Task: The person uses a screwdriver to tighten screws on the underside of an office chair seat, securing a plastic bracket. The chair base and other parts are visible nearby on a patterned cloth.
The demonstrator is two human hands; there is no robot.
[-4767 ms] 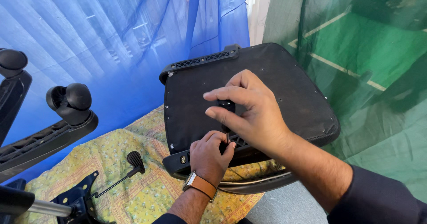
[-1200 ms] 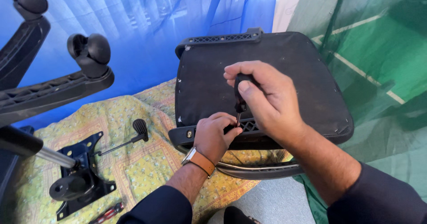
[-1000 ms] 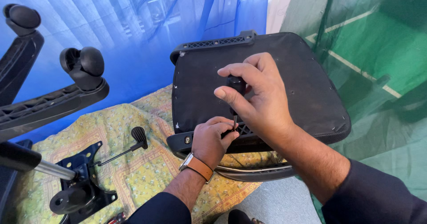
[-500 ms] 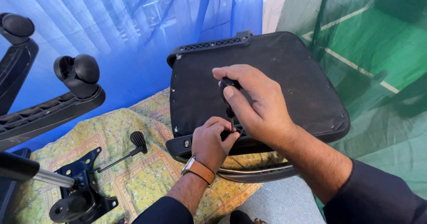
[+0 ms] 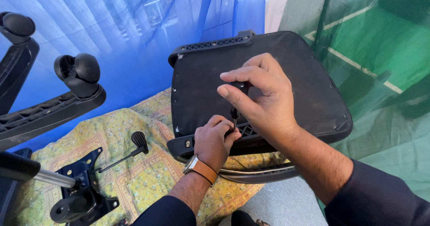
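An upturned black chair seat lies on a yellow patterned cloth, its underside facing me. My right hand is closed around the black handle of a screwdriver held upright over the seat's near edge. My left hand, with a brown-strapped watch on the wrist, pinches the screwdriver's shaft low down where its tip meets the seat's black plastic frame. The tip itself is hidden behind my fingers.
A black chair base arm with casters stands at the left. A black tilt mechanism with a lever lies on the cloth by a gas cylinder. Blue sheeting hangs behind, green netting at the right.
My right hand has shifted its grip on the screwdriver handle, fingers turning. The left hand stays at the shaft. The view has swung slightly.
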